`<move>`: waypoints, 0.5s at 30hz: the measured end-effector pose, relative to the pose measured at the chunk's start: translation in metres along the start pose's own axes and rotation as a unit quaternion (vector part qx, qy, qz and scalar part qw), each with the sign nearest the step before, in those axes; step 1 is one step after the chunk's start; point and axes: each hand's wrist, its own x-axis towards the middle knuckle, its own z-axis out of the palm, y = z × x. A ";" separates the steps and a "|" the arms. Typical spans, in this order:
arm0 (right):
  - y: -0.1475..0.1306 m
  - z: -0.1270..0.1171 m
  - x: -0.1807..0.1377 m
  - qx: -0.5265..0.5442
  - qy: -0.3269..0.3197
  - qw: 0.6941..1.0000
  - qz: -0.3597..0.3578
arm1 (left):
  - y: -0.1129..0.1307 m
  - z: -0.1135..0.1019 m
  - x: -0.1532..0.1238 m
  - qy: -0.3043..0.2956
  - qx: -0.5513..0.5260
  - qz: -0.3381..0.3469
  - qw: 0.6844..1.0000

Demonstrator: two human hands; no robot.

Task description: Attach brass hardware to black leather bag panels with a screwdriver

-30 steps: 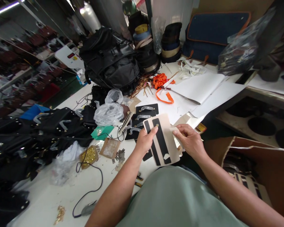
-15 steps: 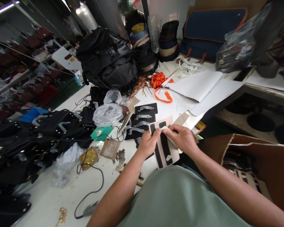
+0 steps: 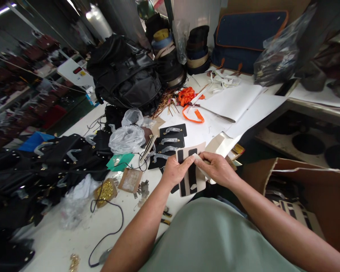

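Note:
My left hand [image 3: 175, 170] grips a beige card [image 3: 190, 177] with two black strips on it, thumb laid across its upper part. My right hand [image 3: 217, 168] pinches a small white strip at the card's top edge, fingers closed, touching the left thumb. The card is held upright just off the white table's [image 3: 73, 234] near edge. Right behind it lie stacked black pieces with metal clasps [image 3: 171, 139].
Black bags [image 3: 45, 162] cover the left of the table, a black backpack [image 3: 124, 75] stands at the back. Plastic bags [image 3: 127, 134], gold hardware [image 3: 105, 190], a black cable [image 3: 107, 223], orange ribbon [image 3: 191, 102], white paper sheets [image 3: 235, 102] and a cardboard box [image 3: 306, 189] at right.
The card has tilted from slanted to nearly upright and come lower and closer. My right hand has moved left from the card's right edge to its top, meeting the left thumb.

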 end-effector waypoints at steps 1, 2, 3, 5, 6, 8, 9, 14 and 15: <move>0.001 0.002 0.000 -0.012 0.010 1.000 -0.004 | 0.001 0.001 0.000 0.005 0.003 -0.005 1.000; 0.003 0.005 -0.001 -0.025 0.018 1.000 -0.007 | 0.002 0.002 -0.001 0.014 0.005 -0.012 1.000; 0.006 0.008 0.000 -0.037 0.025 0.999 -0.011 | 0.003 0.003 -0.001 0.026 0.010 -0.020 0.999; 0.012 0.012 0.000 -0.058 0.035 0.997 -0.021 | 0.004 0.007 -0.004 0.048 0.028 -0.026 0.998; 0.015 0.014 0.000 -0.064 0.039 0.997 -0.026 | 0.003 0.009 -0.006 0.058 0.041 -0.022 0.997; 0.018 0.015 -0.002 -0.070 0.042 0.996 -0.035 | 0.000 0.016 -0.009 0.078 0.065 -0.006 0.995; 0.017 0.016 -0.005 -0.071 0.045 0.996 -0.036 | -0.003 0.020 -0.008 0.086 0.074 -0.002 0.993; -0.006 0.022 -0.035 -0.022 -0.072 0.996 -0.049 | -0.029 0.024 0.017 0.196 0.014 -0.087 0.977; -0.011 0.023 -0.042 0.000 -0.117 0.991 -0.061 | -0.035 0.019 0.026 0.223 -0.006 -0.098 0.970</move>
